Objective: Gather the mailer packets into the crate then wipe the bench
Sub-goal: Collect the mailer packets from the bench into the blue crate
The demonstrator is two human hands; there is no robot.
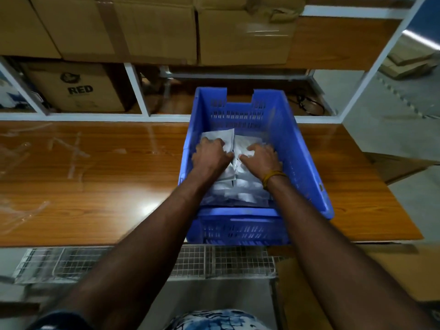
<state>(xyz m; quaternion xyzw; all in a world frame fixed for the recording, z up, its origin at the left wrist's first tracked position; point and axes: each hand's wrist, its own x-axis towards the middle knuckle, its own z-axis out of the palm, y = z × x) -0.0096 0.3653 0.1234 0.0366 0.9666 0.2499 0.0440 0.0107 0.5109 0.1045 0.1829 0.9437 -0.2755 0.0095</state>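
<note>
Inside the blue crate (pixel 307 163), both hands (pixel 234 154) press flat on mailer packets (pixel 240 186); cardboard boxes (pixel 142 27) behind.

One head-worn view looks forward and steeply down (wide-angle, edges bowed), close above both hands, the bench (pixel 100 177) stretching left of them.

both forearms cover much of the mailer packets (pixel 240 194) in the crate (pixel 307 163); small print under "red" on the cardboard box (pixel 78 89) is unreadable.
</note>
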